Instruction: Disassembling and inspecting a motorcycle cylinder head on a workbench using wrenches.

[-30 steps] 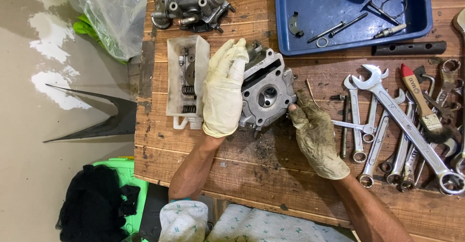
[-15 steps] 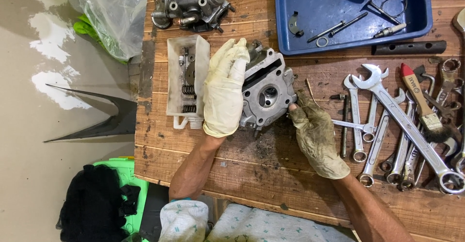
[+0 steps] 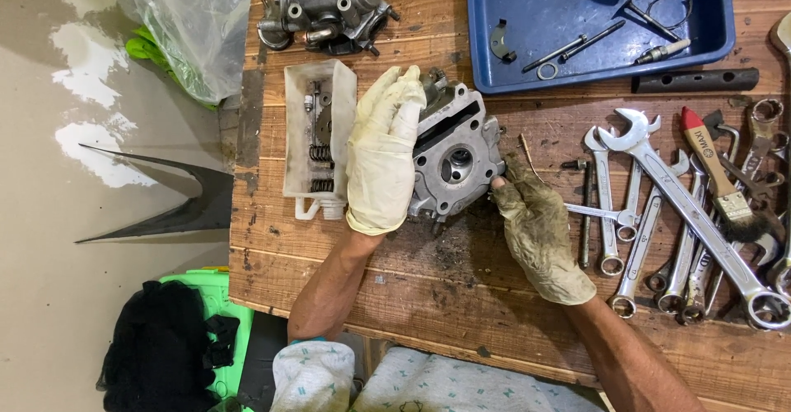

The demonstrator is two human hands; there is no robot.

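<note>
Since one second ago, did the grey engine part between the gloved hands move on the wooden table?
No. The engine part keeps its place beside the clear plastic container and below the blue tray. Left hand and right hand stay on it.

I'm leaning over my worn plank workbench (image 3: 428,297), its boards stained dark with grease and grit. Left of the workbench the pale concrete floor (image 3: 99,239) shows white blotches and a sharp dark wedge of shadow. Down by the workbench's near-left corner sits a green stool (image 3: 210,288) with black cloth (image 3: 161,346) heaped on it, all in even daylight.
</note>
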